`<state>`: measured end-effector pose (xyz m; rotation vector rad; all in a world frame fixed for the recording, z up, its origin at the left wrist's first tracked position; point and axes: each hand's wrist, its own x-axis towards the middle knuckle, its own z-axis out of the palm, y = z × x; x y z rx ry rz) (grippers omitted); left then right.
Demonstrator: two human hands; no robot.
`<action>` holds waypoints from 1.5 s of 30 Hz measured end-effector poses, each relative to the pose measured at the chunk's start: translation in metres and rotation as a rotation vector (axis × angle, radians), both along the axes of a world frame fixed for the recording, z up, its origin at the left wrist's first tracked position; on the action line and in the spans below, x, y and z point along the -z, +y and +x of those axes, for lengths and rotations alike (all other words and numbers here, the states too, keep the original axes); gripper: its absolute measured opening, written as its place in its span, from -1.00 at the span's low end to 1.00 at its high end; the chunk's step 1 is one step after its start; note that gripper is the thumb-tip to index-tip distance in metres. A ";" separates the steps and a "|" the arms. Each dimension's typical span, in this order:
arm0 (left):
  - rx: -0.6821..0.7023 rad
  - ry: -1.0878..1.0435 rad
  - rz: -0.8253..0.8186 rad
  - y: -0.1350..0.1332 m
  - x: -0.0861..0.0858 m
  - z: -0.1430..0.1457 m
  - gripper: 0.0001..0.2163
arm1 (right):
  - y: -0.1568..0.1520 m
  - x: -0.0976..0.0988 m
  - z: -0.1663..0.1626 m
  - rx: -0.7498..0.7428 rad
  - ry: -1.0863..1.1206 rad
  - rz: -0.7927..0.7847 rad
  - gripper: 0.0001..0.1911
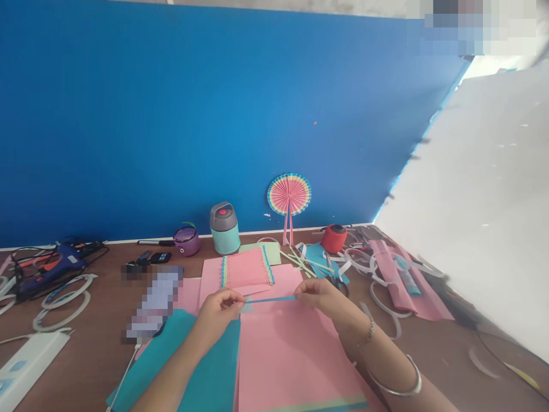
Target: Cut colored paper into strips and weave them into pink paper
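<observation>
Between my two hands a narrow blue paper strip (271,299) is stretched level above the pink paper sheet (295,355). My left hand (221,312) pinches its left end between thumb and fingers. The right end is pinched by my right hand (319,297), which has a bracelet and a bangle on the wrist. Along the near edge of the pink sheet run green and blue bands. Teal paper (210,372) lies under my left forearm. Just beyond my hands rests a pleated pink paper piece (246,268) with blue and yellow edges.
A round paper fan (289,194) leans against the blue partition (171,114). Along the back stand a turquoise jar (225,232), a purple cup (187,241) and a red container (334,238). A glue gun (64,260) lies left, a power strip (30,366) nearer; paper scraps (360,260) clutter the right.
</observation>
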<state>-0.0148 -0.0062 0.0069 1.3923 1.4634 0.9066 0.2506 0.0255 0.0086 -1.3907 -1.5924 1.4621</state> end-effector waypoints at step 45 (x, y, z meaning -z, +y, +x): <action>0.084 0.383 0.274 -0.010 0.013 0.010 -0.71 | -0.003 0.012 -0.004 0.036 -0.265 0.276 -0.77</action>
